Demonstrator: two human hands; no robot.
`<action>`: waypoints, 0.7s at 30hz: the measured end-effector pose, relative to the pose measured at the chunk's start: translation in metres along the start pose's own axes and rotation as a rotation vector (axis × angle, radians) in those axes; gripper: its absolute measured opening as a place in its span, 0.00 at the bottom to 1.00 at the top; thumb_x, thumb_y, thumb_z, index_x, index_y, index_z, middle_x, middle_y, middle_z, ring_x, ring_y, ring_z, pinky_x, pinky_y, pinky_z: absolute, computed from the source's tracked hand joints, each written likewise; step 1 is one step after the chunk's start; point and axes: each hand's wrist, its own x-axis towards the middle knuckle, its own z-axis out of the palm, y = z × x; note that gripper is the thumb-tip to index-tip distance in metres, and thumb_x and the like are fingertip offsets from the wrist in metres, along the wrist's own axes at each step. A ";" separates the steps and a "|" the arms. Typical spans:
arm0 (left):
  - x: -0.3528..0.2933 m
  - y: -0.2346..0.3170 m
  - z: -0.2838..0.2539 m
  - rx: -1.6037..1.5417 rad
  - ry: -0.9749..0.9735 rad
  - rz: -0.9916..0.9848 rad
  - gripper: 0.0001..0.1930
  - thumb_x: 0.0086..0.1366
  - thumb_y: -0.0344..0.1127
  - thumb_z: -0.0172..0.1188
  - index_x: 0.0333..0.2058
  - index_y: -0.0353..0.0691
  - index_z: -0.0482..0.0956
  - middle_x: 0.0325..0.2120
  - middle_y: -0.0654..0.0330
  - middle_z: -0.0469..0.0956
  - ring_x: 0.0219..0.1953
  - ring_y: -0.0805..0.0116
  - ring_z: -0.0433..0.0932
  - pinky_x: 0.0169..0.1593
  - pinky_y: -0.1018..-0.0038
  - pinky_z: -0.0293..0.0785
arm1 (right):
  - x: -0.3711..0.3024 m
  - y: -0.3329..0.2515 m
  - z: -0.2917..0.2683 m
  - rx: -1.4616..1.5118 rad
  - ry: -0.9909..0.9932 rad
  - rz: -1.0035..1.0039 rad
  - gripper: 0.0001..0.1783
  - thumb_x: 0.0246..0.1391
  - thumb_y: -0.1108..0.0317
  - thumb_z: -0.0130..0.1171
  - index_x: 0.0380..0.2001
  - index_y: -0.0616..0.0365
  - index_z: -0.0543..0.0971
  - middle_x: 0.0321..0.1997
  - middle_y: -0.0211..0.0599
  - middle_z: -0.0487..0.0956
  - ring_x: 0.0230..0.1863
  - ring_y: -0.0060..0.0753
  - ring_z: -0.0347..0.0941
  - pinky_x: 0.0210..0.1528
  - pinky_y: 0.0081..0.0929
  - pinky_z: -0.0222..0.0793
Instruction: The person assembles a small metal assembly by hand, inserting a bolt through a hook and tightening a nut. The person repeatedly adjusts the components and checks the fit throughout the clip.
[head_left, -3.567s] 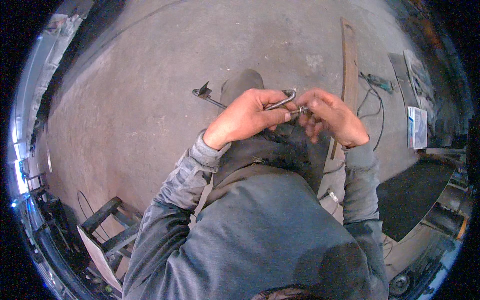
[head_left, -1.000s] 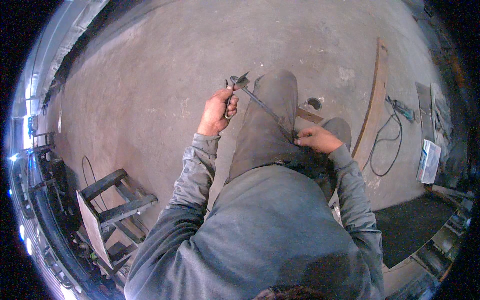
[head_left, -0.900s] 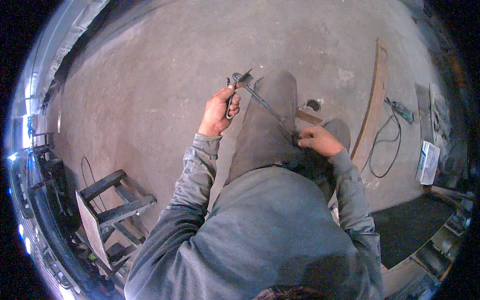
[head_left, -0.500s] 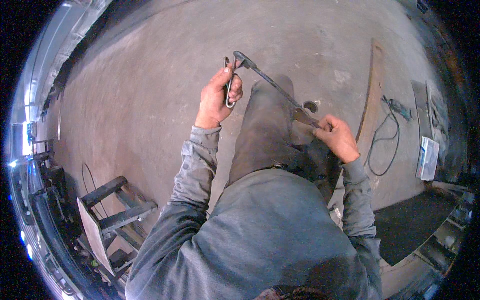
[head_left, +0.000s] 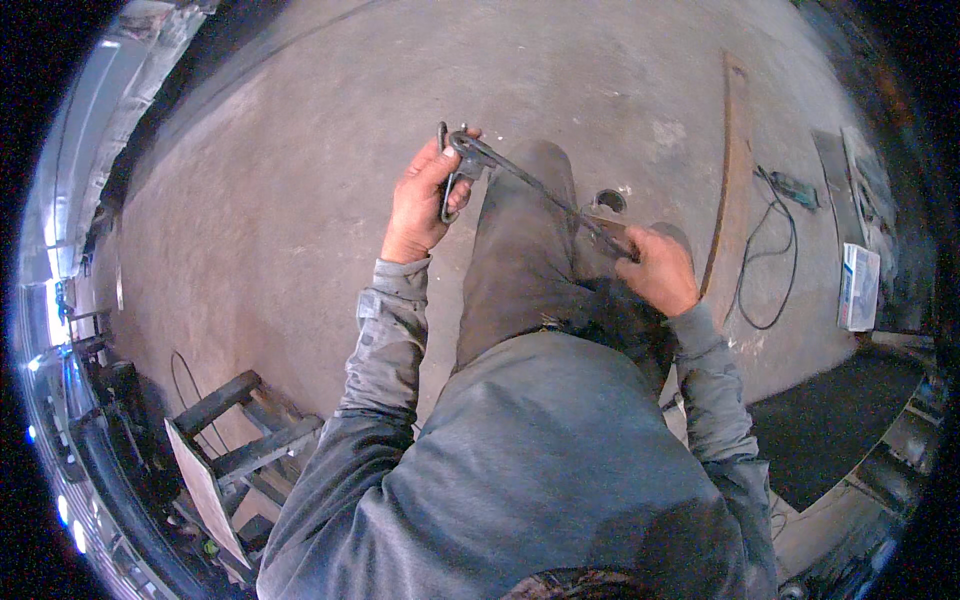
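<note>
A long dark metal rod (head_left: pixel 545 190) slants across in front of me, over my knees. Its upper left end carries a blocky, hooked head (head_left: pixel 470 158). My left hand (head_left: pixel 410 215) is closed around a bent metal loop (head_left: pixel 446 208), right against that head, with the thumb pressing near the joint. At the other end, my right hand (head_left: pixel 662 268) grips the rod, whose flat brownish part (head_left: pixel 606 234) shows beside the fingers. The fingers partly hide how the loop and the head meet.
A small round dark cup-like thing (head_left: pixel 610 202) lies beyond my right hand. To the right are a long wooden strip (head_left: pixel 732 160), a greenish power tool (head_left: pixel 795 190) with a looped cable (head_left: pixel 770 318), a white-blue box (head_left: pixel 858 288) and a black mat (head_left: pixel 840 430). A wooden frame (head_left: pixel 255 445) stands lower left.
The rod's hooked head has come down and left, close against my left hand and the loop. My right hand has shifted slightly left, and its fingers cover more of the rod's end.
</note>
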 end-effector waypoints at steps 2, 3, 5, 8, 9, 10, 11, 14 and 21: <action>-0.002 0.000 0.002 0.072 -0.005 0.011 0.21 0.74 0.40 0.54 0.60 0.36 0.75 0.31 0.67 0.77 0.21 0.81 0.65 0.24 0.83 0.59 | -0.001 0.007 0.015 0.094 -0.028 -0.062 0.17 0.46 0.64 0.66 0.41 0.56 0.80 0.38 0.49 0.81 0.41 0.57 0.78 0.42 0.49 0.73; -0.004 0.000 0.001 0.112 -0.002 0.016 0.20 0.74 0.40 0.55 0.59 0.37 0.76 0.33 0.67 0.78 0.21 0.81 0.65 0.24 0.83 0.59 | 0.000 0.007 0.018 0.143 -0.044 -0.097 0.18 0.47 0.64 0.66 0.43 0.56 0.81 0.39 0.49 0.82 0.42 0.57 0.79 0.43 0.48 0.74; -0.007 -0.002 0.004 0.149 0.065 0.056 0.18 0.73 0.41 0.56 0.55 0.38 0.79 0.32 0.67 0.78 0.22 0.81 0.66 0.24 0.83 0.60 | 0.001 0.006 0.018 0.220 -0.107 -0.014 0.21 0.47 0.66 0.64 0.48 0.55 0.82 0.42 0.49 0.82 0.44 0.55 0.80 0.46 0.45 0.75; -0.014 -0.014 -0.012 0.180 0.161 0.029 0.16 0.72 0.40 0.59 0.53 0.39 0.80 0.28 0.68 0.78 0.21 0.83 0.67 0.23 0.84 0.61 | 0.000 0.004 0.024 0.397 -0.025 -0.074 0.17 0.46 0.68 0.63 0.41 0.61 0.77 0.34 0.49 0.75 0.35 0.48 0.72 0.40 0.39 0.69; -0.016 -0.017 -0.015 0.181 0.169 0.060 0.15 0.72 0.42 0.59 0.51 0.40 0.80 0.25 0.69 0.78 0.22 0.84 0.67 0.23 0.84 0.60 | -0.001 0.004 0.026 0.465 0.038 -0.118 0.15 0.46 0.68 0.63 0.37 0.64 0.75 0.30 0.48 0.71 0.30 0.45 0.68 0.36 0.38 0.66; -0.019 -0.017 -0.019 0.221 0.170 0.056 0.16 0.72 0.42 0.59 0.51 0.40 0.80 0.25 0.69 0.78 0.22 0.83 0.67 0.24 0.83 0.60 | -0.001 0.005 0.026 0.464 0.015 -0.103 0.15 0.46 0.68 0.63 0.37 0.64 0.75 0.30 0.48 0.71 0.31 0.44 0.68 0.36 0.37 0.66; -0.024 -0.017 -0.023 0.261 0.171 0.052 0.16 0.72 0.42 0.58 0.52 0.40 0.80 0.25 0.68 0.78 0.22 0.82 0.67 0.24 0.83 0.59 | -0.001 0.005 0.026 0.464 -0.008 -0.087 0.15 0.46 0.69 0.63 0.38 0.64 0.75 0.30 0.48 0.70 0.31 0.43 0.68 0.37 0.37 0.66; -0.034 -0.011 -0.021 0.363 0.174 0.073 0.16 0.72 0.43 0.59 0.52 0.40 0.80 0.25 0.68 0.78 0.21 0.82 0.67 0.25 0.82 0.59 | -0.001 0.004 0.025 0.477 -0.022 -0.093 0.15 0.46 0.70 0.62 0.38 0.65 0.75 0.30 0.48 0.70 0.32 0.41 0.68 0.37 0.36 0.66; -0.042 0.003 -0.029 0.453 0.132 0.083 0.15 0.68 0.41 0.63 0.50 0.40 0.81 0.25 0.67 0.79 0.23 0.82 0.71 0.26 0.82 0.61 | -0.001 0.008 0.025 0.473 -0.056 -0.114 0.15 0.46 0.71 0.62 0.37 0.65 0.75 0.31 0.47 0.71 0.32 0.39 0.69 0.38 0.36 0.67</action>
